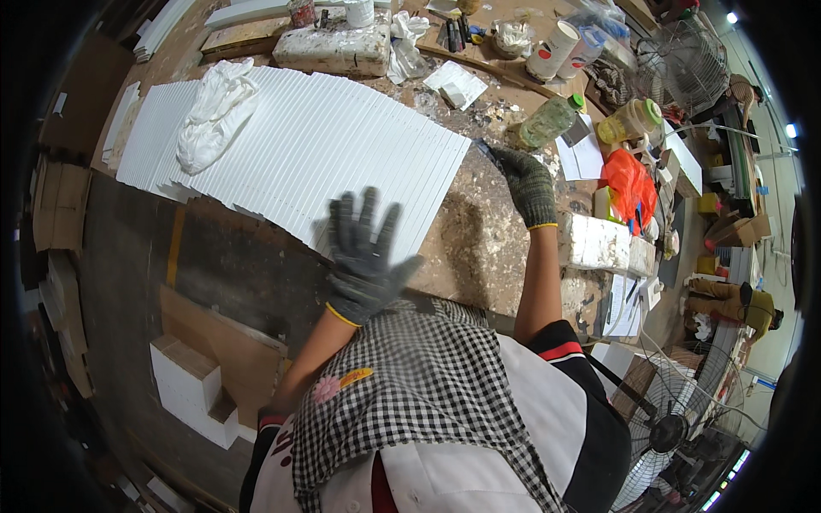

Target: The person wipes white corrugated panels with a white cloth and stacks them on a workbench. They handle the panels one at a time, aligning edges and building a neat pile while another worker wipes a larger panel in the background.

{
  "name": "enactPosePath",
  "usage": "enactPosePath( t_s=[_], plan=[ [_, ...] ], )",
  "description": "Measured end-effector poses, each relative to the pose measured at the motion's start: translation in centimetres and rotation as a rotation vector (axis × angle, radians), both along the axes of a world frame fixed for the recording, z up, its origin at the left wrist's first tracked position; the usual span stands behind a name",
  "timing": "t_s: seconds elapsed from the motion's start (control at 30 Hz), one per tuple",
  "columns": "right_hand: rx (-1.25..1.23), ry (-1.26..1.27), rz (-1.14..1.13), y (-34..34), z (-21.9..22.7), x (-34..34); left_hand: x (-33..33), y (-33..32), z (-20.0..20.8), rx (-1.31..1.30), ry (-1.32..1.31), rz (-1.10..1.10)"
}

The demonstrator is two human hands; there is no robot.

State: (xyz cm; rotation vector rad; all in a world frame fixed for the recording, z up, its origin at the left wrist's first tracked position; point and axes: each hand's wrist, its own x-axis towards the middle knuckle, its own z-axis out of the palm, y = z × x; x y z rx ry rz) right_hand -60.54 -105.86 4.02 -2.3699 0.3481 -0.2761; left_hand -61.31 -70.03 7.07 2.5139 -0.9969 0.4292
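Gloved hands over ribbed white sheet on a spattered bench

Nearest, a black-and-white checked apron [428, 402] over a white shirt fills the lower frame. Left hand [363, 256] in a dark knit glove, yellow cuff, fingers spread wide, blurred, holding nothing; it hovers over the near edge of the white ribbed sheet [325, 145]. Right hand [526, 184], same glove type, closed on a small dark tool [484, 151] at the sheet's right corner; tool kind too small to tell. Sheet is matte white with parallel ridges, long axis running from far left toward near right across the workbench [479, 248]; ridges cross it. Bench top is brown, crusted with pale plaster-like spatter. Crumpled white cloth [214, 115] lies on the sheet's far-left part. Right of the wrist, a rough white block [594, 244]; beyond it an orange plastic bag [629, 184]. Farther: two cloudy plastic bottles with green caps [547, 122], a white cylindrical tub with a red mark [552, 51], and a long stained white block [333, 50] at the far edge.
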Motion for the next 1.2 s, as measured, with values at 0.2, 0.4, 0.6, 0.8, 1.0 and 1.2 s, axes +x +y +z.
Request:
enactPosePath(
  t_s=[0.2, 0.4, 0.6, 0.8, 1.0, 1.2],
  plan=[
    [0.002, 0.043, 0.014, 0.4, 0.3, -0.2, -0.8, -0.9, -0.2, 0.102, 0.188, -0.148],
    [-0.04, 0.097, -0.018, 0.4, 0.0, -0.1, -0.8, -1.2, -0.5, 0.068, 0.152, -0.15],
    [-0.033, 0.073, 0.049, 1.1, 0.8, -1.4, -0.7, -1.2, -0.7, 0.049, 0.128, -0.149],
    [0.061, 0.054, -0.012, 1.8, 1.0, -1.4, -0.7, -1.1, -0.6, 0.061, 0.13, -0.142],
    [0.069, 0.139, 0.038, 1.7, 0.6, -2.0, -0.9, -1.2, -0.6, 0.067, 0.136, -0.122],
    [0.145, 0.115, 0.041, 2.6, 2.0, -1.9, -1.0, -0.9, -0.2, 0.069, 0.152, -0.146]
  ],
)
